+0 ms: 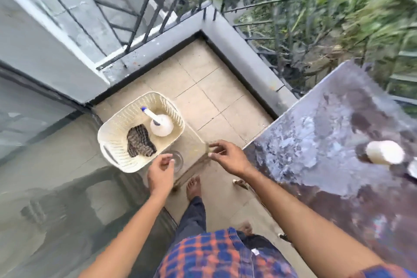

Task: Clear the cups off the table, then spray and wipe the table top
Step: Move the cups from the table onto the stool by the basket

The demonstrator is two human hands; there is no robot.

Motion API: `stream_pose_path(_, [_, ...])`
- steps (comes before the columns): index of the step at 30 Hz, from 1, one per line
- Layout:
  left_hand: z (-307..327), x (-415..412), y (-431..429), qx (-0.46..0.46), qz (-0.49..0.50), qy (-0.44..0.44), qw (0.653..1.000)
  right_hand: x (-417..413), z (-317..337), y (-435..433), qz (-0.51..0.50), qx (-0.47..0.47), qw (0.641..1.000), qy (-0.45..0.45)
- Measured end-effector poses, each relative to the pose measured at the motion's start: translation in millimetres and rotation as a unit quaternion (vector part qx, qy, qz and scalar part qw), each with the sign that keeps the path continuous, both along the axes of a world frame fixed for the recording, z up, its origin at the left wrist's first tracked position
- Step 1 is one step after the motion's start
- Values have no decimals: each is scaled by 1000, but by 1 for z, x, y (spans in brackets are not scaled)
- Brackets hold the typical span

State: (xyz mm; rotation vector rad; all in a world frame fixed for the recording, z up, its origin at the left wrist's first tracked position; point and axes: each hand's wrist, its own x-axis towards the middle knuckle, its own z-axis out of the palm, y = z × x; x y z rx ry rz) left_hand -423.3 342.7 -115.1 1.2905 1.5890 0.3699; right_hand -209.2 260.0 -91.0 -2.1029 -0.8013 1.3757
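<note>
My left hand (pixel 160 172) hovers loose over the glass cup (pixel 179 159) beside the basket (pixel 119 119); my right hand (pixel 226 158) is relaxed, holding nothing.

Balcony, seen from above. Low beige stand (pixel 194 141), bearing: one cream perforated basket (pixel 117 124), holding a white spray bottle (pixel 161 125) with a blue-tipped nozzle and a striped dark cloth (pixel 140 144) lying beside it; one clear glass (pixel 178 160), just beside the basket. Left hand (pixel 161 170), fingers loosely curled at the glass's rim (contact unclear). Right hand (pixel 228 158), relaxed, holding nothing, over the stand's corner. Dark glossy table top (pixel 316 142), right, bearing a white cup (pixel 385 152), blurred.
</note>
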Motion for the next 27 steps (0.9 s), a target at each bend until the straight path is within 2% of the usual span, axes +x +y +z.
stream_pose_path(6, [34,101,-2,21,-188,-82,979,54,38,-96,-196,57,974,-97])
stream_pose_path(8, [42,144,-13,40,-247,-106,962,76,50,-142,-265,55,955,-121])
stream_pose_path(12, [48,218,-52,60,-362,-102,925,112,61,-229,-373,56,913,-155])
stream_pose_path(17, [49,299,-133,88,-480,-118,865,169,67,-326,-466,35,863,-192])
stream_pose_path(20, [46,347,-176,150,-535,-119,823,212,69,-371,-477,26,847,-233])
stream_pose_path(23, [48,401,-210,198,-588,-77,780,267,65,-408,-451,0,843,-293])
stream_pose_path(27, [54,466,-247,228,-623,-25,747,331,63,-443,-355,-52,870,-337])
